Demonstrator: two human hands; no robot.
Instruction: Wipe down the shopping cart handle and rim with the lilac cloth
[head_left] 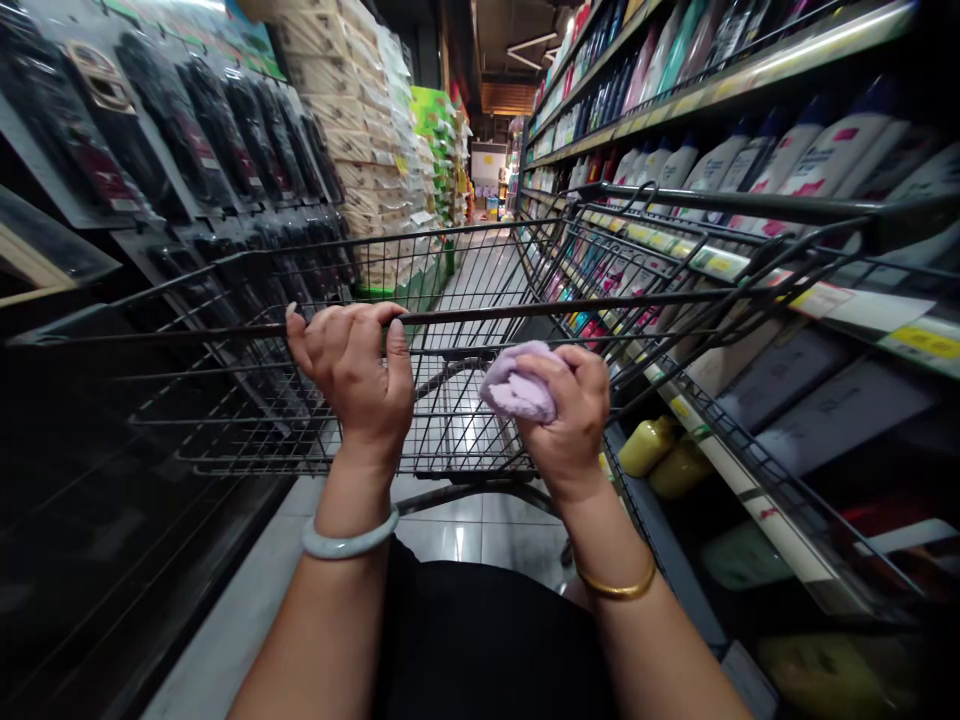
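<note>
My left hand (pixel 352 365) is wrapped over the dark handle bar (pixel 480 314) of a wire shopping cart (pixel 442 440). A pale bangle (pixel 349 545) circles that wrist. In my right hand (pixel 574 410) a bunched light-purple cloth (pixel 517 385) is gripped, just below the same bar and on the near side of the basket. Whether the right knuckles touch the bar I cannot tell. A gold bangle (pixel 619 590) is on the right wrist. Through the wires the cart's basket shows the floor, with no goods visible inside.
Shelves of bottles (pixel 810 150) line the right side, close to the cart, with boxes (pixel 840 400) and yellow bottles (pixel 646 447) lower down. Packaged dark goods (pixel 202 130) hang at the left, before tall stacked packs (pixel 349 120). A tiled aisle (pixel 480 275) runs ahead.
</note>
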